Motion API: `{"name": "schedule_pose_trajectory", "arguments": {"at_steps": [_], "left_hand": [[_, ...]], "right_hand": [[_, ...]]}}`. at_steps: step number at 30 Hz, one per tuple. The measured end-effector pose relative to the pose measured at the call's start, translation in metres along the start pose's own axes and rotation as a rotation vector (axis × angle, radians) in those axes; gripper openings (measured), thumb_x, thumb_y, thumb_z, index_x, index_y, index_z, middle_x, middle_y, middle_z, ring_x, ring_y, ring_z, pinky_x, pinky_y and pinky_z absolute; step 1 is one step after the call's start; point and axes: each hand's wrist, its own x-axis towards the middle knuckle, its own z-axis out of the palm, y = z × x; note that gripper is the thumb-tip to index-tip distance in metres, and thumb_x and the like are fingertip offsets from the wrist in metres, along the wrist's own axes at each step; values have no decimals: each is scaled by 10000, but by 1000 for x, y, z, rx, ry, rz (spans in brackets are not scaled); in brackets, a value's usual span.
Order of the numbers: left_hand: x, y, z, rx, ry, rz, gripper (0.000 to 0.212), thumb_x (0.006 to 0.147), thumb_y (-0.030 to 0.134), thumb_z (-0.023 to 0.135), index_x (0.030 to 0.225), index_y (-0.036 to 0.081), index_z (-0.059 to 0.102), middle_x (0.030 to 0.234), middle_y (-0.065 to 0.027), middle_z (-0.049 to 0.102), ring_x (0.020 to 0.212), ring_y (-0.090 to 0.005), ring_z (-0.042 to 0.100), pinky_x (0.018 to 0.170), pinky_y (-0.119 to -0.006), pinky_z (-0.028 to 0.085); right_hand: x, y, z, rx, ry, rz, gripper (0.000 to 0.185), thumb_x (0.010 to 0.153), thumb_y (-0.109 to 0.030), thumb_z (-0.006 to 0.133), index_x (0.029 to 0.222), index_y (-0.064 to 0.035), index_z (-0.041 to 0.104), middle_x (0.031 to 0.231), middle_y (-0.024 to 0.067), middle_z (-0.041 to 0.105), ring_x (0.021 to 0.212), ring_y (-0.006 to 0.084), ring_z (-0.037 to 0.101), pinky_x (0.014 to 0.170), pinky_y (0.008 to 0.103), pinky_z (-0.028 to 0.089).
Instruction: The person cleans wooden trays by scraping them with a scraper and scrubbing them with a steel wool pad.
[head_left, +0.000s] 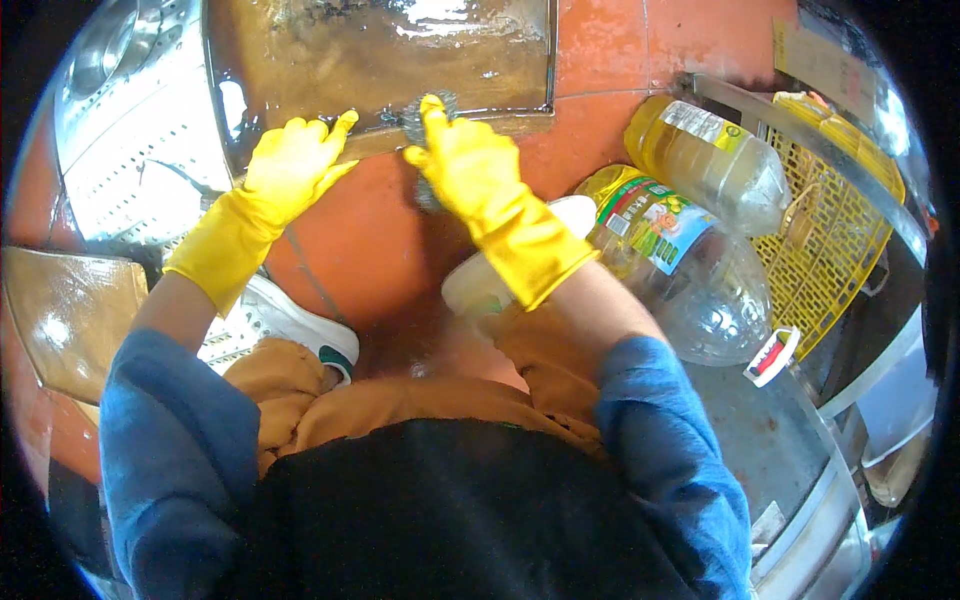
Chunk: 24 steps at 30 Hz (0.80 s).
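Note:
Before me a wet, brown-stained metal tray (390, 82) lies over the tiled floor. My left hand (289, 165), in a yellow rubber glove, grips its near rim, thumb on the near side and fingers on the tray. In a matching glove, my right hand (472, 161) holds a grey scouring pad (414, 124), probably steel wool, against the same rim. Part of the pad hangs below the rim; my fingers hide the rest. Liquid shines on the tray's surface, and dark residue shows towards its far side.
To the left are a perforated metal sheet (120, 180) and another brown tray (75, 322). Two large plastic oil bottles (675, 255) lie close to my right forearm. Beyond them stand a yellow plastic basket (817, 247) and a metal rack (802, 135). My shoes (292, 315) rest below my hands.

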Motion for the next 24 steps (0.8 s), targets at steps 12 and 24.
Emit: {"name": "schedule_pose_trajectory", "arguments": {"at_steps": [12, 24], "left_hand": [[21, 8, -7, -56, -53, -109, 574, 898, 436, 716, 1373, 127, 625, 947, -60, 670, 883, -244, 649, 740, -382, 551], [59, 70, -23, -1728, 630, -1131, 562, 937, -1, 672, 1477, 22, 518, 1245, -73, 682, 1086, -175, 653, 999, -282, 498]], "right_hand": [[-11, -28, 8, 39, 46, 108, 787, 939, -516, 641, 1414, 91, 483, 992, 198, 730, 908, 373, 715, 777, 509, 567], [52, -16, -62, 1130, -456, 43, 553, 1016, -508, 548, 1351, -78, 643, 1285, 157, 699, 1160, 289, 669, 1008, 369, 499]]}}
